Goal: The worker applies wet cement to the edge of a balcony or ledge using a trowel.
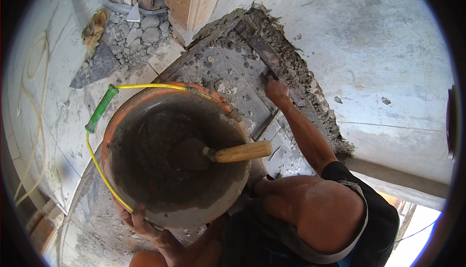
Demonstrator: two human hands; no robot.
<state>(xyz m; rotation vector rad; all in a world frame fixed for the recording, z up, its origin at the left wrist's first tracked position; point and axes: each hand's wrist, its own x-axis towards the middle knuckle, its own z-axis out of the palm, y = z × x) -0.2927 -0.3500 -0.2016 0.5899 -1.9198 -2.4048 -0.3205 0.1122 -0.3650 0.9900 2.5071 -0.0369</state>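
"What were the hands doing?"
"The left hand (141, 221) gripped the rim of a bucket (191, 218); the right hand (275, 88) was closed around the dark handle of a flat tool (262, 51)."
"Where was that tool?"
"Beside the rough mortar (303, 70) along the floor's (165, 58) edge, at the wall (374, 63). The bucket was left of that edge, a wooden-handled trowel (245, 151) inside, its handle crossing the rim."
"Farther out?"
"Rubble (143, 34), heaped on the floor beyond the bucket."

one head-worn fisheye view, left of a pair, facing steeply down from close above the bucket (213, 210), floor (165, 56) and wall (378, 73) farther off.
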